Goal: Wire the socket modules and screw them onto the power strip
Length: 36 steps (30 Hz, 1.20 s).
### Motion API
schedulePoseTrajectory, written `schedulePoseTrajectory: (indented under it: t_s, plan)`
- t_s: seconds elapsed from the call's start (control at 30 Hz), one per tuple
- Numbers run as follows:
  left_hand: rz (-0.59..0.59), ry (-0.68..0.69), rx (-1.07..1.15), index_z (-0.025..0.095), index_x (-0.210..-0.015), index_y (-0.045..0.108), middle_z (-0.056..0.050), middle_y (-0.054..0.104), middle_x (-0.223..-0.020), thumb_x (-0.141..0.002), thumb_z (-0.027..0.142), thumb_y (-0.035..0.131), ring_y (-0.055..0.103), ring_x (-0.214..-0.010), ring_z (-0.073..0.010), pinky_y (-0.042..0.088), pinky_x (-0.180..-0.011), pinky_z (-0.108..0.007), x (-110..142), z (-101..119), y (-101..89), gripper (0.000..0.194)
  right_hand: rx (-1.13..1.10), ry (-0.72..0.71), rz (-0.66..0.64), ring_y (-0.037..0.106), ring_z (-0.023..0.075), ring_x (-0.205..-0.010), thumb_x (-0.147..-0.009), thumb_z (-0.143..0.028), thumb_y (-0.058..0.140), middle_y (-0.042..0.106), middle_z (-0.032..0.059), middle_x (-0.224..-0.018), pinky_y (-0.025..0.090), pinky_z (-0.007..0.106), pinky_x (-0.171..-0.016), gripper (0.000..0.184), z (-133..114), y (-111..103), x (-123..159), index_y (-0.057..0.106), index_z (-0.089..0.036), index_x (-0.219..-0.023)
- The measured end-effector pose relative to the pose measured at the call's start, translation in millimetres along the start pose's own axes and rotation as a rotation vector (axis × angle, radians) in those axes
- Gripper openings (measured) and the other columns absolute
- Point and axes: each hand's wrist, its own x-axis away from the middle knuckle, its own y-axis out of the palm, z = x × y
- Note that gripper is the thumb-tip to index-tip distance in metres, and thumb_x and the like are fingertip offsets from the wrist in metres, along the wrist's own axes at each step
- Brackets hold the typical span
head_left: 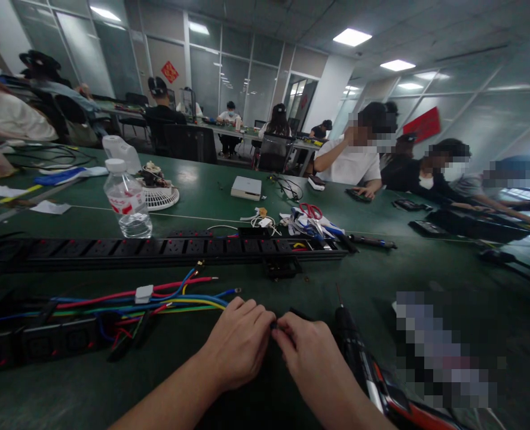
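Note:
My left hand [242, 340] is closed, its thumb and fingers pinched toward my right hand [312, 346]. The right fingers are pinched as well, and the fingertips of both meet at a small dark piece [273, 325], mostly hidden, whose kind I cannot make out. Left of my hands lies a bundle of coloured wires [193, 300], red, blue, green and yellow, with a white tag [144, 294] on it. Some wires lead to an opened black socket strip [40, 343]. To the right of my right hand lies a power screwdriver [354, 340] with a long bit.
Across the green table runs a long black power strip [125, 257]. Beyond it stand a water bottle [128, 200], a white fan part [161, 198], a small silver box [245, 188] and red-handled scissors [310, 210]. A blurred flat object [444, 352] lies right. Several people sit around.

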Motion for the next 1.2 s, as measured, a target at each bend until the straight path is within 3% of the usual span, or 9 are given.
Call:
schedulePoseTrajectory:
  t_s: [0.27,0.57,0.77,0.9,1.03,1.13,1.2]
  plan:
    - [-0.044,-0.005,-0.027,0.021,-0.1,0.052,-0.003,0.058,-0.089,-0.093,0.02,0.041,0.047,-0.08,-0.0201,0.031,-0.072,-0.037,-2,1,-2.4,0.013,0.4,0.081,-0.116,0.062,0.0209,-0.065,-0.097,0.001,0.055,0.06,0.0026,-0.073,0.054,0.033,-0.063,0.013,-21,-3,-2,0.063,-0.009,-0.093]
    - [-0.057,-0.003,-0.079,0.02,-0.088,0.05,-0.004,0.056,-0.085,-0.089,0.024,0.046,0.045,-0.077,-0.0199,0.031,-0.071,-0.038,-2,0,1.8,0.005,0.609,-0.095,-0.146,0.064,0.0249,-0.069,-0.078,0.016,0.048,0.06,0.0114,-0.082,0.056,0.032,-0.063,0.032,-39,-2,3,0.061,-0.009,-0.093]
    - [-0.05,0.015,-0.076,0.02,-0.084,0.049,-0.004,0.057,-0.083,-0.088,0.028,0.049,0.046,-0.075,-0.0198,0.032,-0.071,-0.038,-3,1,2.1,0.009,0.61,-0.174,-0.161,0.062,0.0286,-0.076,-0.071,0.018,0.043,0.059,0.0157,-0.086,0.058,0.04,-0.068,0.04,-45,-10,4,0.064,-0.007,-0.093]
    - [-0.072,-0.012,-0.11,0.02,-0.086,0.051,-0.004,0.058,-0.085,-0.089,0.025,0.048,0.048,-0.078,-0.0211,0.033,-0.071,-0.039,-4,2,1.3,0.007,0.526,-0.234,-0.221,0.061,0.0276,-0.081,-0.068,0.019,0.047,0.059,0.0135,-0.093,0.059,0.044,-0.073,0.046,-37,-8,19,0.065,-0.009,-0.099]
    - [-0.055,-0.056,-0.165,0.02,-0.087,0.053,-0.005,0.06,-0.086,-0.092,0.022,0.044,0.05,-0.082,-0.0225,0.034,-0.075,-0.04,-5,3,2.2,0.01,0.43,-0.347,-0.275,0.062,0.0273,-0.078,-0.071,0.01,0.063,0.061,0.0082,-0.09,0.062,0.042,-0.068,0.032,-15,19,42,0.067,-0.013,-0.091]
    - [-0.027,-0.078,-0.169,0.019,-0.086,0.053,-0.005,0.059,-0.085,-0.094,0.023,0.042,0.05,-0.083,-0.0224,0.034,-0.077,-0.041,-5,4,3.6,0.014,0.411,-0.387,-0.203,0.061,0.0286,-0.086,-0.071,0.01,0.066,0.061,0.0122,-0.101,0.062,0.043,-0.072,0.042,0,32,55,0.065,-0.01,-0.108]
    - [-0.019,-0.092,-0.17,0.02,-0.085,0.053,-0.005,0.059,-0.084,-0.094,0.024,0.041,0.05,-0.082,-0.0226,0.035,-0.078,-0.042,-5,4,4.4,0.016,0.406,-0.409,-0.133,0.059,0.0311,-0.096,-0.075,0.003,0.069,0.057,0.0172,-0.112,0.059,0.046,-0.08,0.046,7,25,58,0.059,-0.005,-0.119]
